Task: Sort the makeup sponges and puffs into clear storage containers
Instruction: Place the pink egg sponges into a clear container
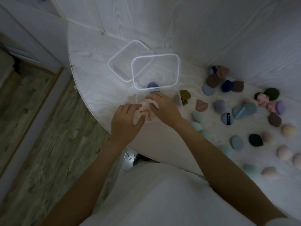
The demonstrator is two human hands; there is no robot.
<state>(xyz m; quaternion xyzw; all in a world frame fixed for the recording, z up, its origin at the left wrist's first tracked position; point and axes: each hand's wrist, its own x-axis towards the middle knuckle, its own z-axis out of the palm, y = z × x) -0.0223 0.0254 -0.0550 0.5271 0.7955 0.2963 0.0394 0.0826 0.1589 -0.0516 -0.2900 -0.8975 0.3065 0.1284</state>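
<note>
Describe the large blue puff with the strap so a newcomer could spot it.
On the white table, look right of the clear container, in the scattered pile. The large blue puff lies mid-pile; it alone carries a lighter strap across it.

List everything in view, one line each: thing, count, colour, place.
clear container: one, transparent, table centre, a blue puff inside
clear lid: one, transparent, left of and behind the container
loose sponges and puffs: many, mixed colours, scattered on the right
pink sponges: exact count unclear, pale pink, between the hands
table: one, white wood grain
left hand: on the pink sponges
right hand: on the pink sponges
</note>
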